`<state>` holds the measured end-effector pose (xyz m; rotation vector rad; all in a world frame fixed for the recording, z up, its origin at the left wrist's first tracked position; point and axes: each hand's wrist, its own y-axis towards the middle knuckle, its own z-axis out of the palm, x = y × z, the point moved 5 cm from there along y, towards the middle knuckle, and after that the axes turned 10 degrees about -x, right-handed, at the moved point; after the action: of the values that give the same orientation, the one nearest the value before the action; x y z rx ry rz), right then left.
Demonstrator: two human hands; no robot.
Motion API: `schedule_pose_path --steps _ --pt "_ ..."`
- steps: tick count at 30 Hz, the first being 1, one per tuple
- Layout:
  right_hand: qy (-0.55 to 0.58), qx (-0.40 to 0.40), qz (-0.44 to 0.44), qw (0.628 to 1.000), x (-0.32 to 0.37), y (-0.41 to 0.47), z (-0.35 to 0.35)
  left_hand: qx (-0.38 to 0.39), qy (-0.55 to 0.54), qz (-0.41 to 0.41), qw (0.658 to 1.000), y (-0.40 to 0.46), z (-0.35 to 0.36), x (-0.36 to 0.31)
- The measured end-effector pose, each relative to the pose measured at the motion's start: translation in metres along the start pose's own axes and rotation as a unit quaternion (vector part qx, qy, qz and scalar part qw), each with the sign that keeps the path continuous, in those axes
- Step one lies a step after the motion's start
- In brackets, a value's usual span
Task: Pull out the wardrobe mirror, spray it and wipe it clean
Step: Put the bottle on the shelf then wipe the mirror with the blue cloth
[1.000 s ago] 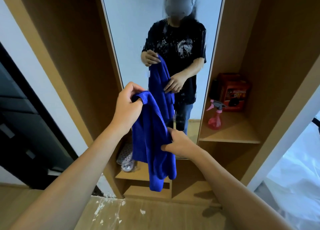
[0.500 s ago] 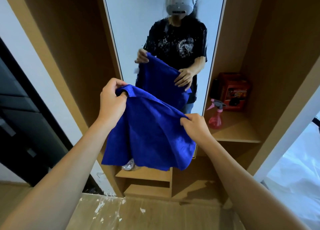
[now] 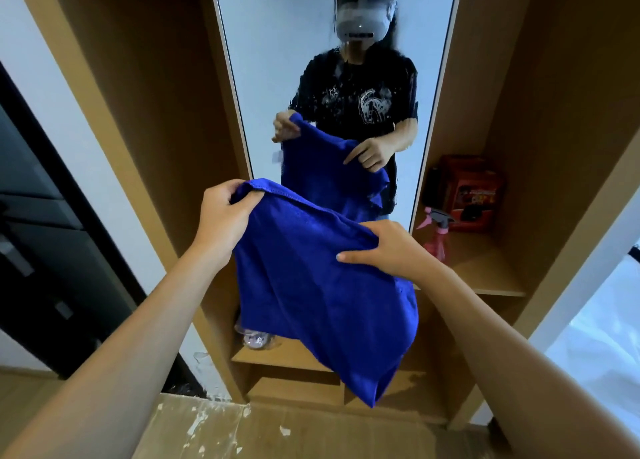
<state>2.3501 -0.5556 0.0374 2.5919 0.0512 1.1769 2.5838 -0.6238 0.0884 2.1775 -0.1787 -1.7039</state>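
Both hands have the blue cloth (image 3: 311, 285): left hand (image 3: 221, 216) grips its top corner, right hand (image 3: 388, 247) pinches the edge. The wardrobe shelf (image 3: 485, 278) holds a pink spray bottle (image 3: 437, 237) beside a red box (image 3: 474, 192).

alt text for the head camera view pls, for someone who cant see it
Two bare hands, left hand and right hand, hold a blue microfibre cloth before a tall, spray-speckled wardrobe mirror. A pink spray bottle stands on the wooden shelf to the right.

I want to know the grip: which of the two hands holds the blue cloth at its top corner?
The left hand grips the top corner of the blue cloth; the right hand holds its edge lower down.
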Motion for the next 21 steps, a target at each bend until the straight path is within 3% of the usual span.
schedule_pose_path --steps 4,8,13,17,19,21 --pt "0.009 0.043 0.052 0.998 0.001 0.003 -0.006 0.008 -0.033 -0.026 0.999 0.000 -0.003 0.001" --pt "0.122 0.149 0.145 0.971 0.004 -0.005 -0.006 0.012 -0.058 -0.029 0.998 -0.001 -0.003 -0.006" --pt "0.266 0.205 0.248 0.909 0.005 -0.021 0.006 0.016 -0.070 -0.006 0.997 -0.001 0.001 -0.027" --pt "0.406 0.177 0.349 0.826 -0.006 -0.025 0.032 0.031 -0.095 0.023 0.995 -0.003 0.013 -0.046" --pt "0.388 0.177 0.366 0.827 -0.014 -0.029 0.041 0.041 -0.097 0.045 0.993 -0.005 0.021 -0.054" --pt "0.330 0.203 0.352 0.852 -0.013 -0.036 0.045 0.053 -0.092 0.064 0.992 -0.008 0.026 -0.057"
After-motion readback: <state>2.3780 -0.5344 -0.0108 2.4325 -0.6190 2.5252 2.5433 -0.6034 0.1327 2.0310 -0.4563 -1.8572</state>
